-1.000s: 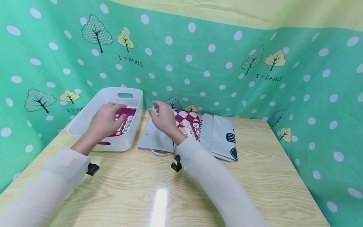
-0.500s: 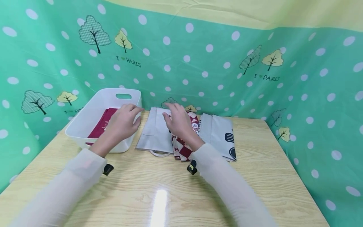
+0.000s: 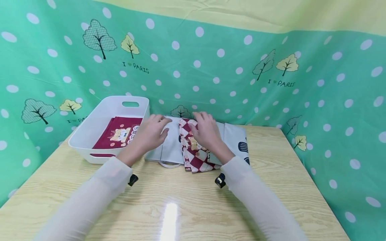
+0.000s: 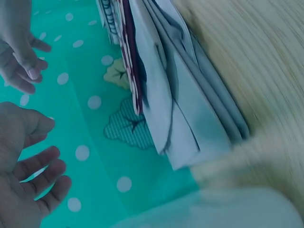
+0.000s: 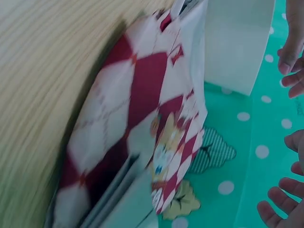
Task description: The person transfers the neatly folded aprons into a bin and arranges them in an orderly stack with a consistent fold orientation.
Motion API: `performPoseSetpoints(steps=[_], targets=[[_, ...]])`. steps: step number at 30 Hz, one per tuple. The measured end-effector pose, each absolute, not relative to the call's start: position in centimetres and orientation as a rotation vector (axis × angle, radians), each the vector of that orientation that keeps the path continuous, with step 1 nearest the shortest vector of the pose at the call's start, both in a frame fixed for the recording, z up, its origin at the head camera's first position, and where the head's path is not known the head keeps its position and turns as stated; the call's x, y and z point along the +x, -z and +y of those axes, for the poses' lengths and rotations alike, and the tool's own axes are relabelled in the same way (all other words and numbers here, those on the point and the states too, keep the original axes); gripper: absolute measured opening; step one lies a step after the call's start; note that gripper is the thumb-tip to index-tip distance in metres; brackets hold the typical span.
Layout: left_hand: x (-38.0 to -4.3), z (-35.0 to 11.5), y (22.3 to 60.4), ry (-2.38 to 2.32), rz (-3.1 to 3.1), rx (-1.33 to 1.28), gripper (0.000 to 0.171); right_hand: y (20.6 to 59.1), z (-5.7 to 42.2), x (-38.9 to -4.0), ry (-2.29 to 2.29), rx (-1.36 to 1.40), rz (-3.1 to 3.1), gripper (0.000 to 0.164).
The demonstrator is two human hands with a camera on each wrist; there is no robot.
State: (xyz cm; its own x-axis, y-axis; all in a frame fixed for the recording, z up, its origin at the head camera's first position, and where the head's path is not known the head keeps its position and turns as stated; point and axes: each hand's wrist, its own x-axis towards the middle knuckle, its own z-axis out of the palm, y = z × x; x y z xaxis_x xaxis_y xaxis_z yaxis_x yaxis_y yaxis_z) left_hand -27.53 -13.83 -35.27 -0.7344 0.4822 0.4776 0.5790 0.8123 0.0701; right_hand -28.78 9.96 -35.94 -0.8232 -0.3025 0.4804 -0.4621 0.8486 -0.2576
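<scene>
My left hand [image 3: 150, 132] hovers, fingers spread and loosely bent, between the white basket [image 3: 90, 146] and a folded grey cloth [image 3: 172, 139] with a white loop at its front. Nothing is held in it. Over the folded red-and-cream diamond-patterned cloth [image 3: 196, 162], which bears a cartoon animal, is my right hand [image 3: 208, 130], also with nothing in its grasp. Both hands [image 4: 33, 166] show apart from the cloths in the left wrist view. A second grey cloth [image 3: 236, 139] with black prints overlaps the patterned cloth's right side.
Inside the basket lies a dark red folded cloth [image 3: 113, 134] with a cartoon animal and lettering. The basket stands at the back left of the wooden table [image 3: 193, 207]. A green dotted curtain [image 3: 193, 67] hangs right behind the table.
Both hands have moved right: the left from over the basket to beside it, the right from the left grey cloth to above the patterned cloth. The red cloth in the basket is now uncovered.
</scene>
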Motion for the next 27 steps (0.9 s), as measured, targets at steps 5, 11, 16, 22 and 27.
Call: performPoseSetpoints(steps=[5,11,16,22,27], targets=[[-28.1,-12.3,36.1,0.295,-2.552,-0.818,0.035,36.4,12.4,-28.9,-0.508,0.544,-2.592,0.048],[-28.8,-10.7,37.9,0.268,-2.570,-0.855,0.035,37.1,15.6,-28.9,-0.549,0.458,-2.604,0.048],[-29.1,-9.2,39.0,0.260,-2.597,-0.857,0.035,37.8,18.2,-28.8,-0.555,0.378,-2.639,0.051],[-28.9,-7.1,39.5,0.220,-2.636,-0.894,0.037,38.6,21.6,-28.7,-0.581,0.268,-2.675,0.052],[-29.0,-5.4,39.7,0.179,-2.648,-0.917,0.037,39.1,24.3,-28.6,-0.592,0.173,-2.734,0.054]])
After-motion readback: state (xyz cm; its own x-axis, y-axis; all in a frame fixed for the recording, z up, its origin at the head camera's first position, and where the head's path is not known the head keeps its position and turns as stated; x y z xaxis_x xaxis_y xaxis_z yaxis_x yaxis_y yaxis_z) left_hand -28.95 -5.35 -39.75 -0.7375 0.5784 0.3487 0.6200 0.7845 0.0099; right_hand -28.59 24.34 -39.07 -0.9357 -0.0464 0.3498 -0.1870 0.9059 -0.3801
